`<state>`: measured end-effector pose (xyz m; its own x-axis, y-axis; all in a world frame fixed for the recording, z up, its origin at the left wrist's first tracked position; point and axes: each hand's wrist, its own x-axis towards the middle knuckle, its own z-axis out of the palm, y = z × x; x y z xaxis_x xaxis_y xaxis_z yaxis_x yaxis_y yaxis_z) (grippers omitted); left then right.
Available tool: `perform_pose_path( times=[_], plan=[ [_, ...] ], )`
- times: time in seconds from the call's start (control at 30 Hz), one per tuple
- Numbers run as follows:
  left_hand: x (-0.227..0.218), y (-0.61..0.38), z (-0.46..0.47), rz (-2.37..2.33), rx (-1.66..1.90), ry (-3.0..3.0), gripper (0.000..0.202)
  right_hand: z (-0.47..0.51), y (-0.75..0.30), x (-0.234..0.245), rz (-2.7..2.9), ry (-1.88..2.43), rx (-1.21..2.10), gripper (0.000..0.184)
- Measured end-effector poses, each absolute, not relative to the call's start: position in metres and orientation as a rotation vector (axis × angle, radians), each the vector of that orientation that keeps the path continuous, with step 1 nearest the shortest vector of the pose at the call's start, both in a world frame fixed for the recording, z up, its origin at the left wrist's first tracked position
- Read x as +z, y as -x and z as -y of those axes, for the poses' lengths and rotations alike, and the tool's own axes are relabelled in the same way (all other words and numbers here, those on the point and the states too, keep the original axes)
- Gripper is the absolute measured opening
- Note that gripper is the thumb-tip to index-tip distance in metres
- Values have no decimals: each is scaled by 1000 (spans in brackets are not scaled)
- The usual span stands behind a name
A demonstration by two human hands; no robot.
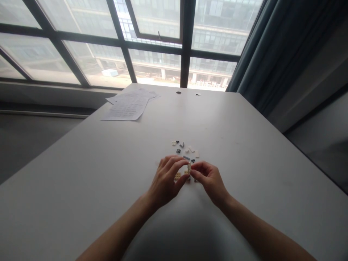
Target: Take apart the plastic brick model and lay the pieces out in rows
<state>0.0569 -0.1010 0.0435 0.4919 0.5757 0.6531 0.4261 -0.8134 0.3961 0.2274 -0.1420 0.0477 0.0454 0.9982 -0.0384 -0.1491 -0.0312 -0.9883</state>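
Between my two hands a small cream toy brick (pixel 189 167) is held upright over the table. My left hand (pixel 169 177) grips it with the thumb below and the fingertips above. From the other side, the thumb and forefinger of my right hand (pixel 210 178) pinch it. Beneath the hands lie tan bricks (pixel 177 176), partly hidden by my left fingers. Just beyond are a grey brick (pixel 186 157), dark bricks (pixel 178 150) and pale flat pieces (pixel 197 154). Whether the held brick is one piece or several joined is too small to tell.
The white table (pixel 108 170) stretches to the window (pixel 157 65). Printed papers (pixel 127 107) lie at its far left. Two round cable holes (pixel 178 92) sit near the far edge. A dark blue curtain (pixel 261 54) hangs at the right.
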Motion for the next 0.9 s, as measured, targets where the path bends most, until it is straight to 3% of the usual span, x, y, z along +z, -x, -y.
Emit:
perform_pose_path(
  times=[0.3, 0.53, 0.77, 0.9],
  plan=[
    [43, -58, 101, -827, 1213, -2603, 28, 140, -229, 50, 1170, 1070, 1385, 20],
    [53, -50, 96, -859, 1196, -2625, 24, 141, -245, 46, 1367, 1216, 1228, 20],
    [34, -40, 116, -881, 664, -2693, 25, 157, -277, 41, 1545, 1483, 927, 18],
    [17, -47, 124, -882, 533, -2683, 25, 168, -274, 34, 1736, 1455, 809, 14]
  ],
)
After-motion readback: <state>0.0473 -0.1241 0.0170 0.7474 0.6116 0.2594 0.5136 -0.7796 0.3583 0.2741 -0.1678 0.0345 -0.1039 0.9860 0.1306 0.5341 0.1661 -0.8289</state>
